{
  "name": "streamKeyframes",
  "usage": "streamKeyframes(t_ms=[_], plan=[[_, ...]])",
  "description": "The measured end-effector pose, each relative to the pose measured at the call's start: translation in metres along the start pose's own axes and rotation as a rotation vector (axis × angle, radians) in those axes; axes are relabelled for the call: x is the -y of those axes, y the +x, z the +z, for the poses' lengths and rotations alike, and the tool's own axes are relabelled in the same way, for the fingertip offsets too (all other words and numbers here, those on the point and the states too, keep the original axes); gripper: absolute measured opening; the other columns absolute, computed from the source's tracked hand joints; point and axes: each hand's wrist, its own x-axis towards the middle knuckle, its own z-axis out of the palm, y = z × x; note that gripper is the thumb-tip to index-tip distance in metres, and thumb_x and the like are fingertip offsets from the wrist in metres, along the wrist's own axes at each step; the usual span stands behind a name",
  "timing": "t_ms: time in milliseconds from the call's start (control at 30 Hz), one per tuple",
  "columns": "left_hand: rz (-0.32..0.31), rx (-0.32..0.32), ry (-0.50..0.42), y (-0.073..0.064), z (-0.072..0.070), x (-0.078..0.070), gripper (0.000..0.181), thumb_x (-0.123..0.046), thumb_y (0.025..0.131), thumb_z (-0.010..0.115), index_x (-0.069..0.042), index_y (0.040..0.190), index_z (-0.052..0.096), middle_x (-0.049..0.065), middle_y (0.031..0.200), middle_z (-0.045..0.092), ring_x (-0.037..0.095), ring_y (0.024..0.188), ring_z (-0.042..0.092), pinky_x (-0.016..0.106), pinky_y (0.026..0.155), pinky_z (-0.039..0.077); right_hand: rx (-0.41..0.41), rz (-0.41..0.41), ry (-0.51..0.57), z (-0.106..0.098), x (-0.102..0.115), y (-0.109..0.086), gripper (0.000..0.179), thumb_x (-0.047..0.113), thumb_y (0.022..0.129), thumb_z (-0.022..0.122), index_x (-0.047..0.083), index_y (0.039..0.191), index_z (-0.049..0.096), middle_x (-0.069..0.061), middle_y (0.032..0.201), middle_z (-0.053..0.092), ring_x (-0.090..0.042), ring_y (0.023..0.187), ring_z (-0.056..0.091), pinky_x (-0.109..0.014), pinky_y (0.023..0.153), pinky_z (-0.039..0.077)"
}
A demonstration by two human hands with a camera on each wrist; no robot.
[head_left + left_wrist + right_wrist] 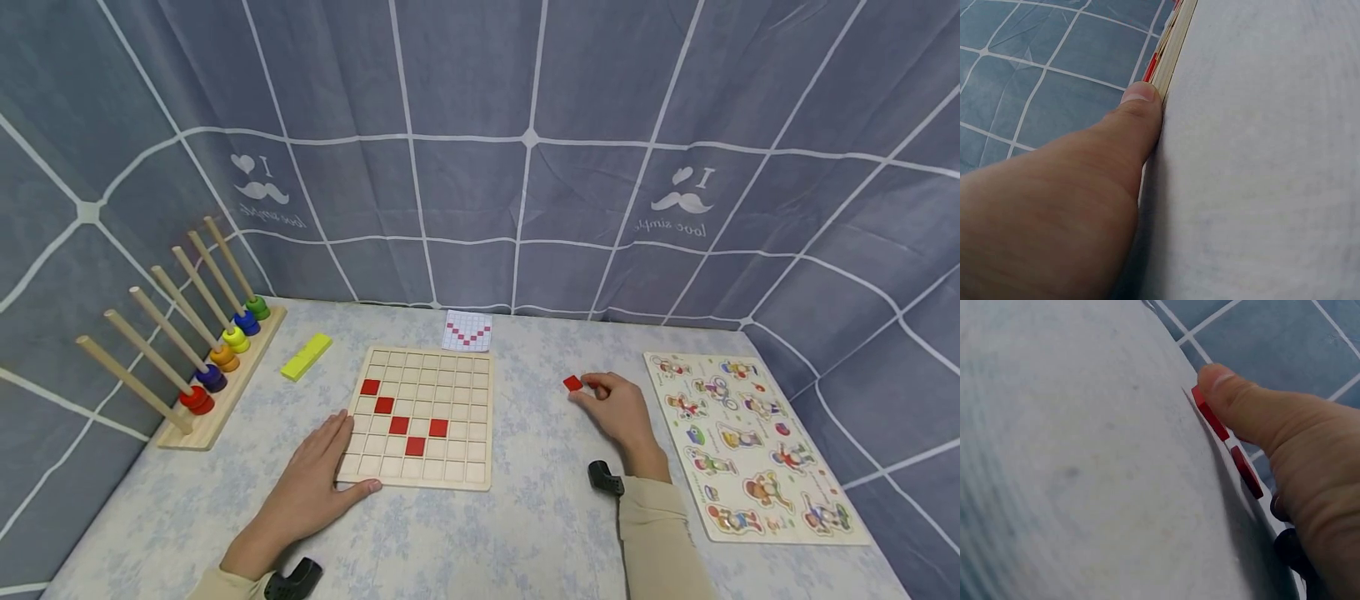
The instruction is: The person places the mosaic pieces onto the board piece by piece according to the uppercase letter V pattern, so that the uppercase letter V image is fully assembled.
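Note:
My left hand point(318, 467) rests on the left edge of a square wooden grid board point(457, 400), fingers extended and thumb by its near edge. In the left wrist view the thumb point(1138, 103) presses at the board's side. Several red square tiles point(399, 426) sit in the board's cells, stepping down to the right, then one up. Right of the board, my right hand point(618, 408) pinches a red tile point(572, 382) between thumb and index finger, close over the table. A second red tile point(1246, 473) lies behind it in the right wrist view, mostly hidden under the hand from above.
A small pattern card point(467, 331) with a red V of squares lies behind the board. At left are a yellow-green bar point(306, 357) and a wooden peg stand point(225, 400) with colored rings. A picture puzzle board point(750, 450) lies at right. Grey curtain point(480, 192) encloses the table.

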Motion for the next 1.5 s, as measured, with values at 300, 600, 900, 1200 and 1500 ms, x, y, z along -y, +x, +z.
streamKeyframes(t_ms=[300, 600, 900, 1200, 1500], plan=[[-0.002, -0.002, -0.002, -0.001, -0.001, -0.001, 0.114, -0.072, 0.083, 0.068, 0.004, 0.159, 0.028, 0.025, 0.166, 0.026, 0.047, 0.152, 0.025, 0.065, 0.121, 0.025, 0.064, -0.004, -0.041, -0.001, 0.003, 0.0, 0.032, 0.026, 0.094, 0.072, 0.011, 0.123, 0.074, 0.001, 0.074, 0.049, -0.016, 0.069, 0.044, -0.033, 0.069, 0.034], [-0.001, -0.001, -0.002, 0.0, 0.0, 0.0, 0.115, -0.073, 0.083, 0.068, 0.003, 0.159, 0.028, 0.025, 0.166, 0.026, 0.047, 0.153, 0.025, 0.066, 0.121, 0.024, 0.111, 0.006, -0.049, -0.002, 0.005, 0.0, 0.031, 0.029, 0.093, 0.075, 0.009, 0.116, 0.075, 0.001, 0.073, 0.045, -0.016, 0.07, 0.042, -0.033, 0.073, 0.037], [0.002, 0.0, -0.011, 0.0, -0.001, -0.001, 0.114, -0.072, 0.083, 0.069, 0.004, 0.159, 0.028, 0.026, 0.166, 0.026, 0.048, 0.152, 0.025, 0.066, 0.12, 0.025, 0.081, -0.033, -0.056, 0.002, 0.006, 0.0, 0.025, 0.022, 0.09, 0.071, 0.007, 0.109, 0.075, 0.002, 0.069, 0.047, -0.015, 0.069, 0.045, -0.031, 0.071, 0.037], [0.002, -0.005, -0.011, -0.001, -0.001, -0.001, 0.114, -0.072, 0.083, 0.068, 0.004, 0.159, 0.028, 0.025, 0.166, 0.026, 0.048, 0.152, 0.025, 0.066, 0.12, 0.025, 0.08, -0.062, -0.021, 0.003, 0.007, 0.0, 0.024, 0.022, 0.089, 0.072, 0.006, 0.106, 0.073, 0.001, 0.072, 0.048, -0.016, 0.073, 0.048, -0.033, 0.076, 0.043], [0.0, -0.005, -0.008, -0.001, -0.001, -0.001, 0.114, -0.071, 0.083, 0.069, 0.004, 0.159, 0.029, 0.026, 0.166, 0.026, 0.048, 0.152, 0.025, 0.066, 0.12, 0.025, 0.103, -0.131, -0.016, 0.008, 0.025, -0.001, 0.022, 0.022, 0.088, 0.071, 0.008, 0.105, 0.073, 0.001, 0.073, 0.047, -0.015, 0.074, 0.046, -0.034, 0.076, 0.043]])
